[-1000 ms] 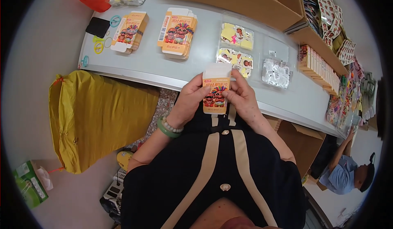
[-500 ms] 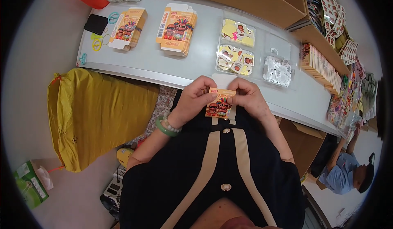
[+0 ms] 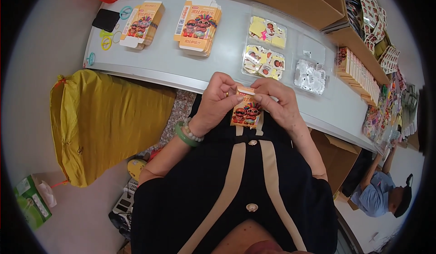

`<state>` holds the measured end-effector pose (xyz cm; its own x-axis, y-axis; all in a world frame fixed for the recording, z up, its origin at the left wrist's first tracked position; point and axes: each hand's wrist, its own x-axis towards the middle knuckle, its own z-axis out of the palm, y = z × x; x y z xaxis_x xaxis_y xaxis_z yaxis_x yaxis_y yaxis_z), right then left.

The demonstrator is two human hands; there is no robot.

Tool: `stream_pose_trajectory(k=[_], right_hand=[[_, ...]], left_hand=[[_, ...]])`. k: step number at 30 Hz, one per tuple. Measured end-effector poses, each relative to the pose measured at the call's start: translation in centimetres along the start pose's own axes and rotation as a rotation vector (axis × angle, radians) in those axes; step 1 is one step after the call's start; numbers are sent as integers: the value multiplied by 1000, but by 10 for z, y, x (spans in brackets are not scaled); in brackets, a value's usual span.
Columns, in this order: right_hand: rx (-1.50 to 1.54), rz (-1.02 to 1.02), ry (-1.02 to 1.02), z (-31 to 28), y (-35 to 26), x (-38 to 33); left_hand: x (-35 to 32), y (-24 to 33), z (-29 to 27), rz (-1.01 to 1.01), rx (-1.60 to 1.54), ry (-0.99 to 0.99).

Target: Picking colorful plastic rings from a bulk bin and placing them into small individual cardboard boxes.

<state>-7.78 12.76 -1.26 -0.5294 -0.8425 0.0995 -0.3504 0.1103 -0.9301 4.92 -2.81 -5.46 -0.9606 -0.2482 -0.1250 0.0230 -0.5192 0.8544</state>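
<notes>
Both my hands hold one small orange carton (image 3: pixel 245 112) with cartoon figures on its front, close to my chest at the near edge of the grey table (image 3: pixel 227 65). My left hand (image 3: pixel 219 98) grips its left side, with a ring on one finger and green and pearl bracelets at the wrist. My right hand (image 3: pixel 278 102) pinches its top right corner. The carton's top end is hidden under my fingers.
On the table lie two stacks of flat orange cartons (image 3: pixel 199 24) (image 3: pixel 141 23), a clear tray of small cards (image 3: pixel 265 49), a tray of silver sachets (image 3: pixel 311 76) and a row of packed boxes (image 3: pixel 359 74). A yellow sack (image 3: pixel 106 122) stands at my left. Another person (image 3: pixel 381 195) crouches lower right.
The carton's pale top flap stood up above my fingers a second ago; now it is folded down and the carton sits lower and closer to my chest.
</notes>
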Motion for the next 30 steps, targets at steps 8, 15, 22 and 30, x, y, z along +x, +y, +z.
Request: stream_pose_trajectory(k=[8,15,22,30], right_hand=[[259,480,-3,1,-17,12],[-54,359,37,3,-20,6],[-158,298,-108,-9,-34,3],[150,508,-134,-10,-25,4]], left_hand=[[0,12,-1,-87,216,-135],[0,11,3,-114,130,-72],[-2,15,5,-76,263,-58],[2,19,3,-115,108,-70]])
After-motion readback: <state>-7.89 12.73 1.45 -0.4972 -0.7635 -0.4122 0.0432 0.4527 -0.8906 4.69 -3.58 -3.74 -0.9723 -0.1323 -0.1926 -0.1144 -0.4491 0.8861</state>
